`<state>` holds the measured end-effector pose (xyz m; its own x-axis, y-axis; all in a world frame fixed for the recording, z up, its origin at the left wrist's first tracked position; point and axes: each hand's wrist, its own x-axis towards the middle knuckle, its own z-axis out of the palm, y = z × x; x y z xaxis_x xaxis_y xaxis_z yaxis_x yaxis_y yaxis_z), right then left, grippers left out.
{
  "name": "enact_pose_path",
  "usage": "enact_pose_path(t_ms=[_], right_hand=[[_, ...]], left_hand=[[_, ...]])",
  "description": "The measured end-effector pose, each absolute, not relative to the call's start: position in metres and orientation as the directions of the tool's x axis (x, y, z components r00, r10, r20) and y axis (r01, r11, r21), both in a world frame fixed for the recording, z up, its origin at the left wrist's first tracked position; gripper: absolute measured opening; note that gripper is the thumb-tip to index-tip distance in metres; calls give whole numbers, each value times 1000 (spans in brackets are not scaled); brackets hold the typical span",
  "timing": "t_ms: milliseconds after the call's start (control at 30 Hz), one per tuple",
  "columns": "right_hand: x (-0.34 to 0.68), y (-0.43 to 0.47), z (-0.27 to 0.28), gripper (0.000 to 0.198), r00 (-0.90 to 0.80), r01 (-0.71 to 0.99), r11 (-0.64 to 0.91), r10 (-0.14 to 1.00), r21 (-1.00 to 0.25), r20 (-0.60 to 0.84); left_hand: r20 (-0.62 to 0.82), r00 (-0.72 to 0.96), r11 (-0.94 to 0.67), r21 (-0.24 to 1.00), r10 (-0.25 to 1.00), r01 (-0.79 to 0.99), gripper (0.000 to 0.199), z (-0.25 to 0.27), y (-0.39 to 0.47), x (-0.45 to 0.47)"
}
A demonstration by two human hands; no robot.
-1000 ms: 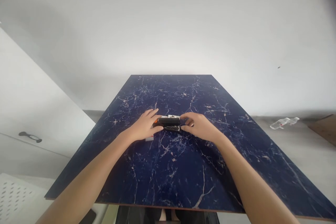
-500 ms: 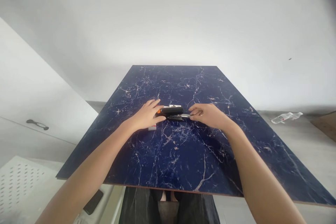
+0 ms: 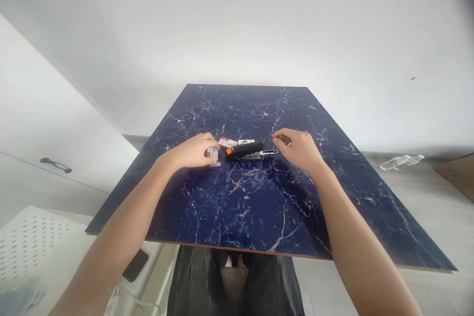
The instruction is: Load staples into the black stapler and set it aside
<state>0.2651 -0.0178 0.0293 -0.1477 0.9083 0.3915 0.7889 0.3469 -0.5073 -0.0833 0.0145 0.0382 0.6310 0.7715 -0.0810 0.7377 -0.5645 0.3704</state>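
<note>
A black stapler (image 3: 250,149) with an orange part lies slightly tilted on the dark blue marbled table (image 3: 244,217). Its metal staple rail (image 3: 267,152) sticks out at the right end. My left hand (image 3: 196,150) is left of the stapler, its thumb and fingers curled round a small red-and-white box (image 3: 214,154). My right hand (image 3: 298,148) hovers just right of the rail, apart from it. Its thumb and forefinger are pinched close together; anything between them is too small to make out.
Behind the stapler lie another red-and-white box (image 3: 227,142) and a small white piece (image 3: 246,141). A dark phone (image 3: 135,265) rests on a pale surface at lower left. A clear plastic bottle (image 3: 402,162) lies beyond the table's right edge.
My right hand has let go of the metal rail and moved up and away. My left hand has drawn left off the stapler to the small box. The stapler now lies more tilted.
</note>
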Motion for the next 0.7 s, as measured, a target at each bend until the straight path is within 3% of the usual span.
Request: enact_pose_path(t_ms=[300, 433, 500, 567, 700], right_hand=[[243, -28, 30, 24, -299, 773, 487, 845, -406, 444], [238, -32, 31, 24, -293, 756, 514, 819, -405, 494], [234, -36, 33, 25, -247, 734, 531, 790, -424, 562], [226, -42, 33, 25, -234, 695, 574, 750, -433, 618], [204, -52, 27, 31, -409, 518, 737, 659, -433, 632]], left_hand=[[-76, 663, -591, 386, 744, 708, 34, 36, 7, -78], [51, 706, -662, 400, 707, 634, 36, 38, -2, -62], [145, 657, -633, 480, 740, 607, 33, 41, -8, -52], [187, 575, -544, 635, 797, 548, 31, 42, -16, -40], [172, 528, -387, 861, 832, 330, 44, 32, -29, -20]])
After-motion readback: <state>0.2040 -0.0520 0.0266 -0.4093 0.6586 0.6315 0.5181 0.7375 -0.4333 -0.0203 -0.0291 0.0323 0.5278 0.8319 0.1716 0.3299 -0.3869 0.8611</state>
